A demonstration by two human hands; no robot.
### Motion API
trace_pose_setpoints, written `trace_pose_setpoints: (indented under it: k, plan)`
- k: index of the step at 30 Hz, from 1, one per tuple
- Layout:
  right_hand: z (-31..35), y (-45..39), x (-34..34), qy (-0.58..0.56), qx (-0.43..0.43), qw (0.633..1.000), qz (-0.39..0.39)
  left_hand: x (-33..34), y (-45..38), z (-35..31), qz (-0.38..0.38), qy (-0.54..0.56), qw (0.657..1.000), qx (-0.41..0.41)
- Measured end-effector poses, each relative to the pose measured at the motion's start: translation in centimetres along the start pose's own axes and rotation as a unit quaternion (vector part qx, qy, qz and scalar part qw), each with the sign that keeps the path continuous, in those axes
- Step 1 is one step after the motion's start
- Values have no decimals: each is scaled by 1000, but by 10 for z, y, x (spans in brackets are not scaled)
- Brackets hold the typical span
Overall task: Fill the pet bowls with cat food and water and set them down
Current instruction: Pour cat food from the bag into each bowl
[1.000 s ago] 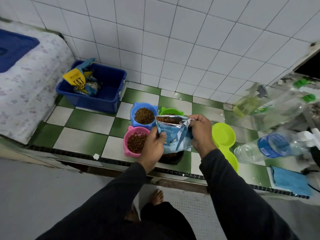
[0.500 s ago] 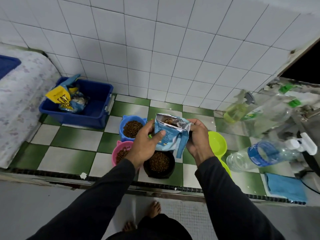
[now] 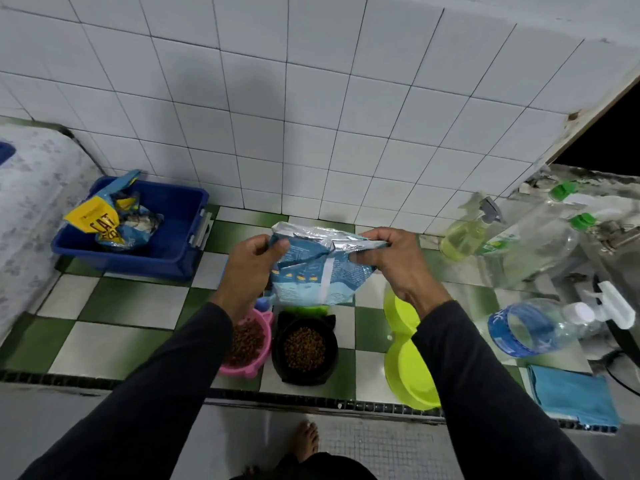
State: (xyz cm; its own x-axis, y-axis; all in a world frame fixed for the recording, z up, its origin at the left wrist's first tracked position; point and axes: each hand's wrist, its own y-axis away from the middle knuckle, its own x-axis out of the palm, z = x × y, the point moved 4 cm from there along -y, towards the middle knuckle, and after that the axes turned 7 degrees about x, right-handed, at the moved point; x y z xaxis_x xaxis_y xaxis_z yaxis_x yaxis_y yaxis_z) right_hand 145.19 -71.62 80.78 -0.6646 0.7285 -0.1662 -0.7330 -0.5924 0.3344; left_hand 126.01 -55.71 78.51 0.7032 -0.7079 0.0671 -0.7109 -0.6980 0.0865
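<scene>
The bag (image 3: 313, 271) has risen since a second ago and its mouth is now pressed flat. It hangs upright above the bowls, the left hand (image 3: 254, 268) pinching its left top corner, the right hand (image 3: 388, 258) gripping the right. Below stand the pink bowl (image 3: 249, 344) and black bowl (image 3: 304, 348), both holding kibble. The lime double bowl (image 3: 405, 362) sits just right; a bottle (image 3: 533, 327) lies beyond.

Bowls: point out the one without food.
The yellow-green double bowl at right is bare inside; the pink bowl and the black bowl both hold kibble.
</scene>
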Motion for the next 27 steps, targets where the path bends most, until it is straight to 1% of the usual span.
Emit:
trace_pose_setpoints:
  k: [3,6,9,12,14,17,21,23,27]
  plan:
    - [-1,-7,-3,-36,39,998,43,-1,-8,-3,-18,-7,1000,-16]
    - [-5,-11,1,-94,83,988,94,0,-18,-8,-38,-31,999,-21]
    - [-9,-12,6,-148,130,973,121,-3,-27,-10,-54,-87,995,-20]
    - [-13,-15,11,-183,193,957,110,-5,-32,-10,-69,-147,987,-8]
    - [-16,-16,15,-197,241,946,87,-6,-34,-7,-79,-157,984,-18]
    - [-18,-15,21,-205,264,941,57,-8,-38,-3,-95,-135,985,-42]
    - [-18,-13,31,-206,271,938,66,-17,-40,-1,-123,-109,984,-65]
    - [-17,-13,38,-202,278,937,64,-25,-41,-1,-140,-79,984,-73]
    - [-11,-10,65,-187,304,932,66,-49,-48,-7,-168,-33,982,-78]
